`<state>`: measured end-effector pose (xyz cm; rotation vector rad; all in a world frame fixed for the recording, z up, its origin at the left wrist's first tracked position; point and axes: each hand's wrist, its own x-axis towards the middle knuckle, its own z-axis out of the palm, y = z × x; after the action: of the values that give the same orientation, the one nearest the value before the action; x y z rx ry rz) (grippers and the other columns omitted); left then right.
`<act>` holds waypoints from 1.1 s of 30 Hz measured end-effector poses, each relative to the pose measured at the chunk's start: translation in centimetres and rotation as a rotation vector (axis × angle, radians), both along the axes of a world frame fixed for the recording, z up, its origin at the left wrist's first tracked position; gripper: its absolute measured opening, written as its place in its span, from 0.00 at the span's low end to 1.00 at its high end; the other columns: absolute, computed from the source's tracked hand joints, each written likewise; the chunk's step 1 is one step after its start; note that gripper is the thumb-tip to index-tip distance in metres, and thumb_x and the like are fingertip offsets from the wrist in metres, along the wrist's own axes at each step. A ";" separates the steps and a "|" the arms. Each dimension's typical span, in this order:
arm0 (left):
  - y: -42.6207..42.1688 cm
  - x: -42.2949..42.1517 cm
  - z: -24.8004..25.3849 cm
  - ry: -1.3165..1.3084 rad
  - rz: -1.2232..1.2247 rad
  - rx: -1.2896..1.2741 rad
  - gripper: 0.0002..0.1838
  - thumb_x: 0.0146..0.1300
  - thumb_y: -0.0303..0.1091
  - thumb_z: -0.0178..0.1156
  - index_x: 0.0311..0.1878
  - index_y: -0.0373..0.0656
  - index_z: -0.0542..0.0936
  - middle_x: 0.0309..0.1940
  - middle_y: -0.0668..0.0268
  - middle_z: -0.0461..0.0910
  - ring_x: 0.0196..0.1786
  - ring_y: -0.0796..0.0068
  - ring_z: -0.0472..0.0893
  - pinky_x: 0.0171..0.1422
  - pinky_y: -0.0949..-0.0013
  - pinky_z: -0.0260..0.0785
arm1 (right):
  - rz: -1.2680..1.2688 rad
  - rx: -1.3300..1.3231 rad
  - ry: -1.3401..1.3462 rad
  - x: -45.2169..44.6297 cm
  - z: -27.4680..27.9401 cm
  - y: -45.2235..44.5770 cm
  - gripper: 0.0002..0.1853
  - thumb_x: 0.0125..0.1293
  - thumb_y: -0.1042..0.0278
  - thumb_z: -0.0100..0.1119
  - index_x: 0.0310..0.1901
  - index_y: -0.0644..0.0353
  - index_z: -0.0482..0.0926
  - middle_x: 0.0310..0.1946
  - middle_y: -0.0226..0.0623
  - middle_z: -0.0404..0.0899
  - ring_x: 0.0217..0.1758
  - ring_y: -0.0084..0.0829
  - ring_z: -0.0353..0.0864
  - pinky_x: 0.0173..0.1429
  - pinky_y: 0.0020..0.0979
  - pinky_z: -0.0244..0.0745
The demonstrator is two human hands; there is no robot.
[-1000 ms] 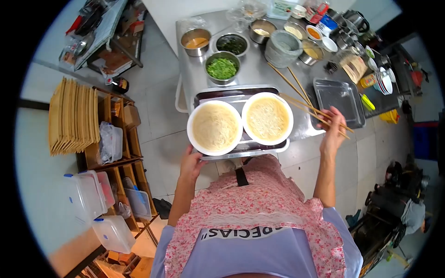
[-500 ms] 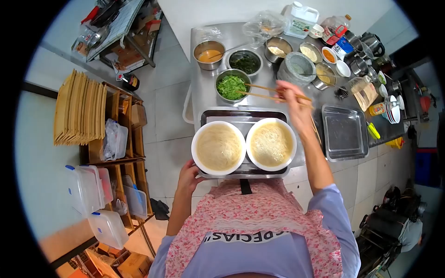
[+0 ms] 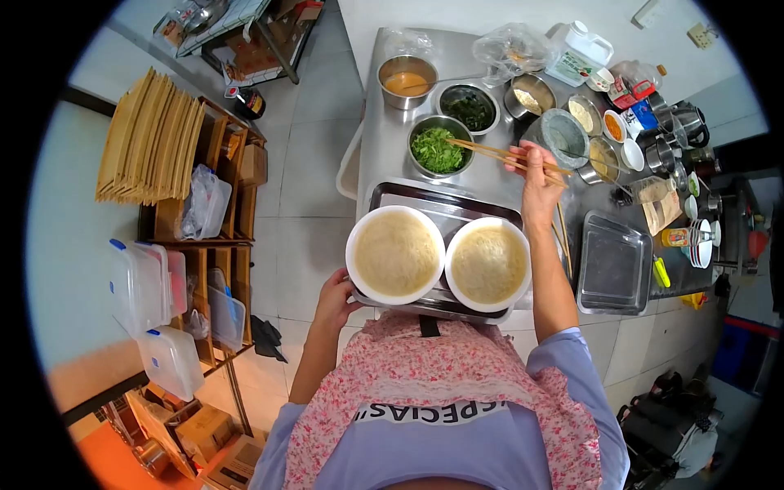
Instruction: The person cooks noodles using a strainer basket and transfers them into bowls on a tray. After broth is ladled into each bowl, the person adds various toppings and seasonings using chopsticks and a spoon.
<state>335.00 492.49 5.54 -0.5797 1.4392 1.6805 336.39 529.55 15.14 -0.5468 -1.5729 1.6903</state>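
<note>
A pair of wooden chopsticks (image 3: 510,155) is held in my right hand (image 3: 536,173), their tips at the chopped greens (image 3: 437,150) in a steel bowl (image 3: 419,167). The tips are close together. My left hand (image 3: 335,300) has its fingers around the left front corner of a metal tray (image 3: 392,193). Two white bowls stand side by side on that tray: the left bowl (image 3: 397,254) and the right bowl (image 3: 487,264) both hold pale noodles in broth.
Behind the greens are a pot of orange liquid (image 3: 406,84) and a bowl of dark greens (image 3: 469,109). A stone mortar (image 3: 559,137) stands to the right, near several ingredient bowls. An empty tray (image 3: 614,263) lies at the right; another pair of chopsticks (image 3: 563,237) is beside it.
My right hand has moved left from the right side of the table, bringing the chopsticks into the greens. My left hand stays at the tray corner. The camera view has shifted.
</note>
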 end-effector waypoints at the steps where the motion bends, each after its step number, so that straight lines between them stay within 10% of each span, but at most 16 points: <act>1: 0.0 -0.1 -0.1 0.014 -0.014 0.001 0.25 0.52 0.19 0.47 0.57 0.37 0.65 0.50 0.57 0.71 0.53 0.62 0.73 0.50 0.53 0.74 | -0.003 -0.021 0.018 0.1 0.3 0.1 0.15 0.69 0.62 0.48 0.43 0.69 0.75 0.35 0.45 0.79 0.35 0.30 0.80 0.38 0.28 0.79; 9: 0.0 0.4 0.3 0.043 0.003 0.036 0.25 0.53 0.21 0.50 0.57 0.38 0.67 0.47 0.60 0.71 0.50 0.65 0.74 0.48 0.57 0.74 | 0.058 -0.020 -0.005 3.2 3.2 -1.3 0.17 0.68 0.60 0.48 0.43 0.70 0.74 0.36 0.47 0.79 0.34 0.31 0.80 0.39 0.30 0.78; 16: -0.8 0.9 0.2 0.027 0.017 0.090 0.27 0.52 0.20 0.48 0.59 0.36 0.65 0.51 0.59 0.70 0.53 0.64 0.72 0.51 0.57 0.73 | 0.594 0.260 -0.185 7.6 4.5 -8.2 0.15 0.68 0.64 0.49 0.44 0.69 0.76 0.37 0.43 0.78 0.34 0.28 0.79 0.38 0.28 0.78; 33: -2.0 0.8 1.3 0.027 0.029 0.115 0.29 0.52 0.18 0.44 0.61 0.38 0.63 0.51 0.59 0.69 0.52 0.66 0.72 0.51 0.56 0.73 | 0.102 0.185 -0.182 -2.2 -1.4 -2.2 0.15 0.69 0.62 0.47 0.42 0.67 0.77 0.32 0.41 0.79 0.31 0.26 0.79 0.34 0.26 0.78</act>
<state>335.83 490.49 6.79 -0.5182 1.3488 1.7874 334.18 527.30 13.77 -0.5452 -1.8944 1.5840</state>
